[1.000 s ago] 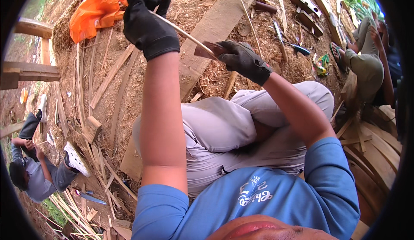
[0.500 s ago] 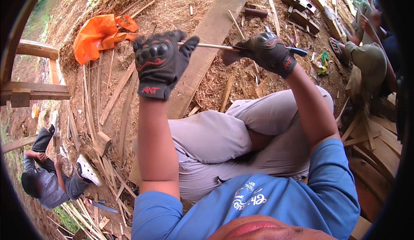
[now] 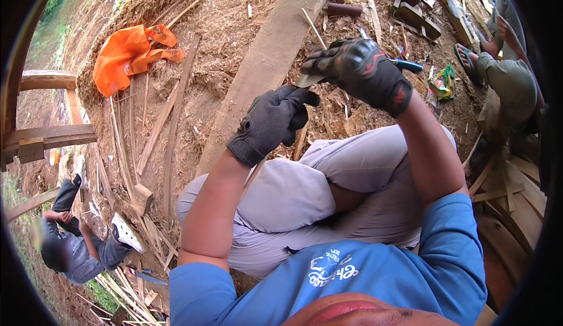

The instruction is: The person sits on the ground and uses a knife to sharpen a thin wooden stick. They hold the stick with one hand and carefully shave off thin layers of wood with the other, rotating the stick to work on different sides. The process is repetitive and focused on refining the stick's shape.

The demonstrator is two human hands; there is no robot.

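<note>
Both my hands wear black gloves, raised over my lap. My left hand is closed, with a thin wooden stick running out below it toward my knee. My right hand, just above and to the right, has its fingers bent together around a small grey-brown piece that looks like a folded sheet of sandpaper. That piece meets the fingertips of my left hand. The upper part of the stick is hidden by the gloves.
A long wide plank lies beyond my hands among wood shavings. An orange bag is at the left, wooden hand planes at the far right. One person sits at the left, another at the right. A blue-handled tool lies past my right hand.
My left hand has come down and to the right, turning over, close to the right hand. The stick, stretched across between both hands before, now points down toward my knee.
</note>
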